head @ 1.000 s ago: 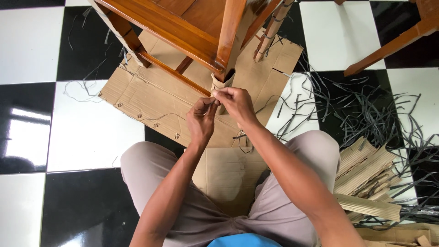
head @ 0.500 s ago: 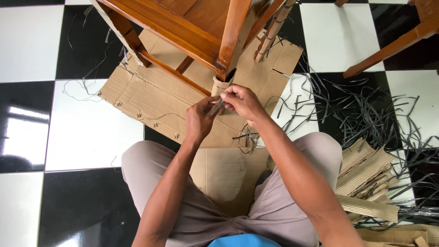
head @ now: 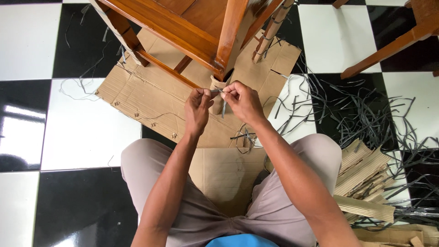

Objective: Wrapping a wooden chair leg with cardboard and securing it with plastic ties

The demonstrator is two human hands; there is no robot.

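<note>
Both hands, the left hand (head: 197,109) and right hand (head: 242,100), pinch a grey strap (head: 222,107) closed at the cardboard-wrapped chair leg (head: 218,87).

The person wears loose trousers (head: 183,201) of a pale greyish-beige cloth, smooth over both thighs and gathered into soft creases where the two legs meet. At the bottom edge of the view a small curved patch of bright blue garment (head: 242,241) shows at the waist. Both forearms are bare to the edge of the picture with no sleeve in sight, and the left hand (head: 197,110) and right hand (head: 243,101) carry no glove, ring or watch.
</note>
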